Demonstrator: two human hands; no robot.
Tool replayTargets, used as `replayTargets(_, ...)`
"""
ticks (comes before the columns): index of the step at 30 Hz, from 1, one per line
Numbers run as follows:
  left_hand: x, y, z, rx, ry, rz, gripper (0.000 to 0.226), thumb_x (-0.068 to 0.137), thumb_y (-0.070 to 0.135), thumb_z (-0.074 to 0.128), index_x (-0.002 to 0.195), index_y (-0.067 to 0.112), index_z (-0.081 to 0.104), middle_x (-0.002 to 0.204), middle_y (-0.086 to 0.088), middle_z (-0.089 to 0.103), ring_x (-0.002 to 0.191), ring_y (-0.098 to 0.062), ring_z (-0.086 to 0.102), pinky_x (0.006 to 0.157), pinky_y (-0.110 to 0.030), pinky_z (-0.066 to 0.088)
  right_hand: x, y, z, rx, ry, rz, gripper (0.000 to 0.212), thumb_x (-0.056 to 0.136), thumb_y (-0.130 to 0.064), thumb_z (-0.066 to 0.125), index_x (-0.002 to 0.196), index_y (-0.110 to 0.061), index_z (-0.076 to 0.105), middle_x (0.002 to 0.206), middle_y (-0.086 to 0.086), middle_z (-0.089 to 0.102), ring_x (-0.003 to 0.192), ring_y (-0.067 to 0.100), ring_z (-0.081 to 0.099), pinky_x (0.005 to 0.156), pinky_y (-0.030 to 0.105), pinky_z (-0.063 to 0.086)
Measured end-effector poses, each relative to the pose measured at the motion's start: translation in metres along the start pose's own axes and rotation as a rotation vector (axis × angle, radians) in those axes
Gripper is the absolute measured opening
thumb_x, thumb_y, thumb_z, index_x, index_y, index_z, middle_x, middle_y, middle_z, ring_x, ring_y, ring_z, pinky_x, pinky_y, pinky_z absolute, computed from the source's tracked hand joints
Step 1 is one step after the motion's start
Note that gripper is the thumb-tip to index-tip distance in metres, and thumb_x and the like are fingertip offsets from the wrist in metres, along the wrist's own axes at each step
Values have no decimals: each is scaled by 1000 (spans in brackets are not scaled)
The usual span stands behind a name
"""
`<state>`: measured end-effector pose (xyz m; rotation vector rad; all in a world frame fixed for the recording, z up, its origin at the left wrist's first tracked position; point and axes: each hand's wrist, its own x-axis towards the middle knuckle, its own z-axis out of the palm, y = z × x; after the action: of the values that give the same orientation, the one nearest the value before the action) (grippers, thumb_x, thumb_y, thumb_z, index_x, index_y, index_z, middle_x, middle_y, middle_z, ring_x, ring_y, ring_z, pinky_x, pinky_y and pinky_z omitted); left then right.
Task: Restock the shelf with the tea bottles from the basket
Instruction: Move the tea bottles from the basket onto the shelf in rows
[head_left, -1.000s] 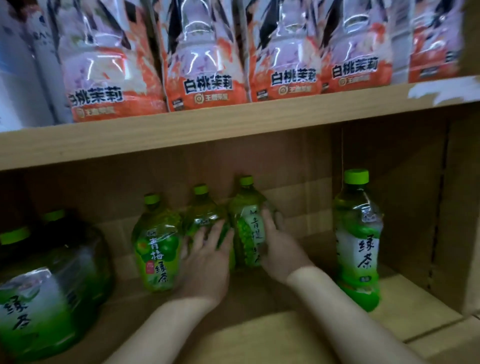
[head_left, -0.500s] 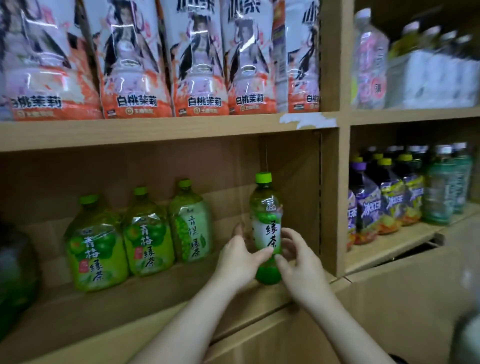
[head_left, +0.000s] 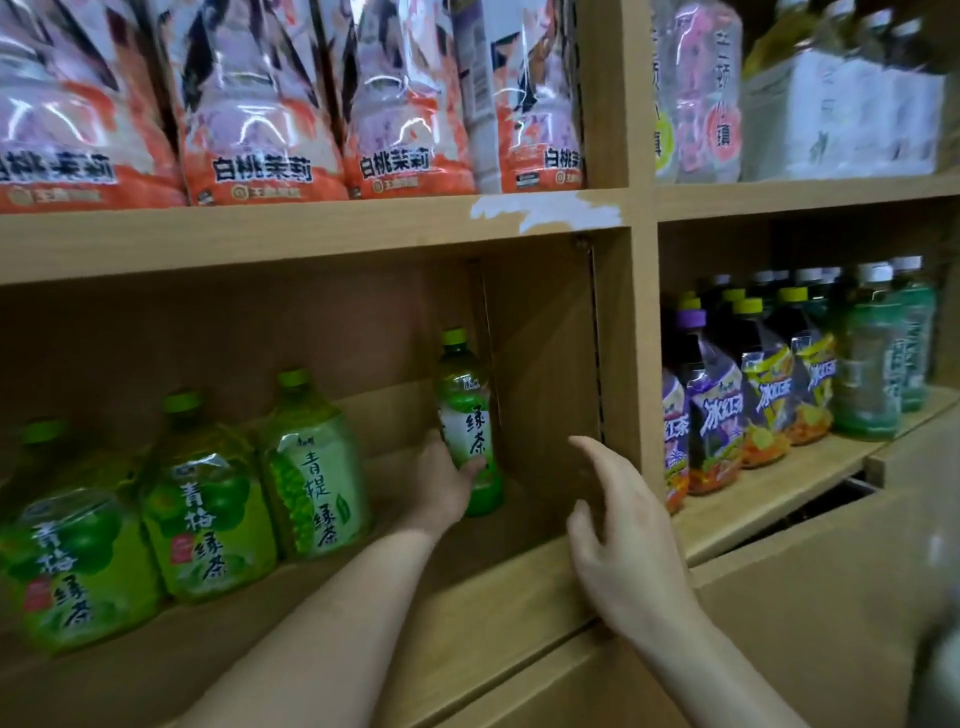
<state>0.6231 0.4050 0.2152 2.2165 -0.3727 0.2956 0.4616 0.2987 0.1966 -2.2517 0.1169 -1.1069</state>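
Note:
A slim green tea bottle (head_left: 469, 426) with a green cap stands upright deep in the right corner of the lower wooden shelf (head_left: 467, 587). My left hand (head_left: 441, 480) wraps its lower half from the left, thumb across the label. My right hand (head_left: 618, 540) hovers in front of the shelf's right divider, fingers spread, holding nothing. Three wide green tea bottles (head_left: 208, 504) stand in a row to the left on the same shelf. The basket is out of view.
Orange and white drink packs (head_left: 260, 104) fill the shelf above. A vertical divider (head_left: 639, 364) bounds the compartment on the right. Beyond it stand purple, yellow and green bottles (head_left: 753, 395), with pale bottles (head_left: 701, 88) on the upper right shelf.
My right hand has let go of the slim bottle and drawn back to the right. My left hand has pushed the bottle deeper toward the back right corner. The view shifted right.

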Motion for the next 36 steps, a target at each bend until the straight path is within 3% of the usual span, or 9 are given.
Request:
replayTargets(9, 43, 2, 24, 175, 102, -39, 37, 83, 37, 69, 104, 7, 64, 106, -14, 69, 96, -30, 64, 65, -29, 39, -2, 20, 4, 40, -2, -53, 53, 86, -6, 52, 132, -31, 50, 127, -15, 52, 114, 5, 53, 96, 21, 43)
replayTargets(14, 30, 3, 16, 257, -20, -74, 37, 85, 38, 67, 108, 9, 60, 108, -11, 66, 93, -25, 62, 64, -29, 41, -7, 12, -9, 77, -110, 39, 54, 87, -11, 57, 135, -32, 45, 122, -13, 53, 98, 3, 57, 79, 6, 39)
replayTargets(17, -4, 8, 1, 157, -22, 27, 35, 88, 31, 65, 117, 12, 58, 114, -8, 65, 99, -24, 61, 76, -30, 48, -15, 4, -27, 98, -120, 81, 50, 85, -10, 61, 130, -28, 51, 110, -8, 60, 93, 7, 60, 81, 15, 42)
replayTargets(19, -42, 21, -16, 11, -40, 143, 31, 90, 26, 62, 120, 19, 58, 117, 1, 64, 101, -17, 60, 83, -28, 48, -25, -1, -43, 104, -143, 110, 43, 84, -11, 63, 121, -31, 55, 97, -13, 61, 91, 3, 60, 77, 10, 41)
replayTargets(22, -117, 42, -39, -157, -153, 359, 19, 91, 15, 56, 102, 25, 68, 96, 12, 67, 85, -4, 62, 72, -21, 51, -48, -8, -72, 92, -212, 177, 34, 83, -15, 67, 111, -33, 59, 90, -12, 66, 86, 5, 63, 81, 17, 48)
replayTargets(25, -184, 48, -45, -239, -278, 470, 39, 83, -2, 47, 81, 28, 71, 80, 14, 69, 77, -2, 65, 72, -25, 55, -82, -13, -105, 2, -360, 237, 32, 82, -25, 69, 113, -32, 63, 89, -6, 70, 83, 7, 66, 84, 29, 51)
replayTargets(31, -268, 39, -13, -102, -586, 539, 30, 83, -2, 49, 85, 16, 73, 78, 11, 66, 65, 9, 59, 65, -8, 44, -166, -22, -176, -377, -709, 299, 37, 84, -39, 65, 120, -30, 59, 104, -7, 71, 95, 9, 65, 80, 19, 46)
replayTargets(33, -284, 36, 4, -15, -648, 561, 27, 83, 1, 51, 86, 16, 74, 83, 7, 70, 73, 4, 62, 63, -5, 38, -192, -27, -190, -477, -741, 316, 41, 85, -38, 64, 124, -26, 58, 109, -2, 69, 100, 14, 63, 78, 20, 43)
replayTargets(36, -303, 33, 31, 62, -698, 564, 24, 84, 6, 54, 89, 18, 74, 97, 2, 73, 95, -14, 64, 74, -16, 38, -219, -31, -213, -544, -683, 358, 41, 86, -35, 64, 125, -24, 58, 111, 3, 68, 104, 20, 62, 83, 26, 45)
